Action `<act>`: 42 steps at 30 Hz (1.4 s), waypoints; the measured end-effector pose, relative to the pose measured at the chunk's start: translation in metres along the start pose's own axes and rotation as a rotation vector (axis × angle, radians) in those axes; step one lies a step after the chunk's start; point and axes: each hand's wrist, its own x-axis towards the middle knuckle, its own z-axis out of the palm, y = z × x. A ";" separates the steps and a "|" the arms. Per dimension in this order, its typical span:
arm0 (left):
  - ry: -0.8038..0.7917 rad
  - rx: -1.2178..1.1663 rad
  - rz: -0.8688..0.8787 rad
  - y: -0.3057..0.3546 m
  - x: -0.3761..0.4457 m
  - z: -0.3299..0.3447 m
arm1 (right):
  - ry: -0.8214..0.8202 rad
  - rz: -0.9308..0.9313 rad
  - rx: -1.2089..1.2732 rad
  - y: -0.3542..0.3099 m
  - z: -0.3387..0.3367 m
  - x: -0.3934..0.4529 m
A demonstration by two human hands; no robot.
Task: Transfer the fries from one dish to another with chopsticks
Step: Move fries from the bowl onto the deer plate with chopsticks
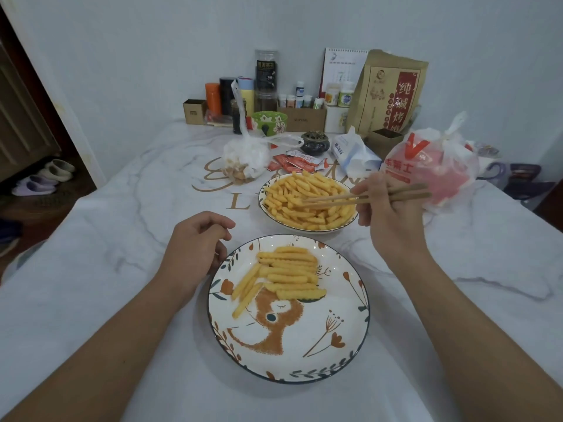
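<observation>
Chopsticks, two brown wooden ones, are held in the right hand, tips in the far white bowl of yellow crinkle fries, mid-frame. Next comes pinching one and carrying it to the near flowery bear plate. The left hand rests loosely curled, holding nothing. Upper right, a brown paper bag reads "纯碱".

Matt wooden chopsticks, glossy glazed ceramic plate, smooth marble-patterned table, thin crinkled plastic bag.
</observation>
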 end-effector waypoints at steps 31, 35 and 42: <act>-0.033 -0.051 -0.007 -0.005 0.005 -0.006 | -0.415 0.325 0.303 -0.042 0.001 -0.009; -0.040 -0.039 -0.003 -0.005 0.004 -0.005 | -0.445 0.278 0.227 -0.045 0.002 -0.010; -0.050 -0.024 0.009 -0.005 0.004 -0.005 | -0.383 0.266 0.162 -0.046 -0.004 -0.006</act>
